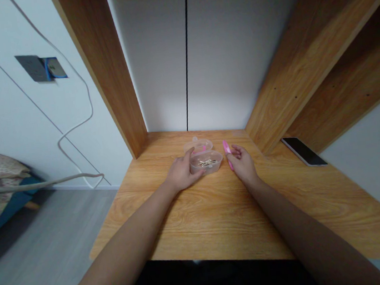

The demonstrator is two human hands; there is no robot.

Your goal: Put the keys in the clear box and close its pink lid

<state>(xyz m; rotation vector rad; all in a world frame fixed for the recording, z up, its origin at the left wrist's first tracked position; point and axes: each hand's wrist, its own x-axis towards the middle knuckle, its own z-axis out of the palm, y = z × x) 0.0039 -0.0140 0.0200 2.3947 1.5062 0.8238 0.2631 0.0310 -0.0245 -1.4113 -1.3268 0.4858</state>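
Observation:
A small clear plastic box (214,168) stands on the wooden desk with its lid (197,145) flipped open toward the back. Several small metallic pieces (207,162) lie inside it. My left hand (182,171) grips the left side of the box, thumb at the front and fingers at the back. To the right of the box, my right hand (242,163) holds a slim pink object (226,148) upright or tilted between thumb and fingers. What the pink object is cannot be told.
A phone (303,151) lies on the right of the desk (199,223). Wooden panels (106,69) rise on both sides, with a white back wall (221,56). A white cable (91,99) hangs at the left, near wall sockets (35,68).

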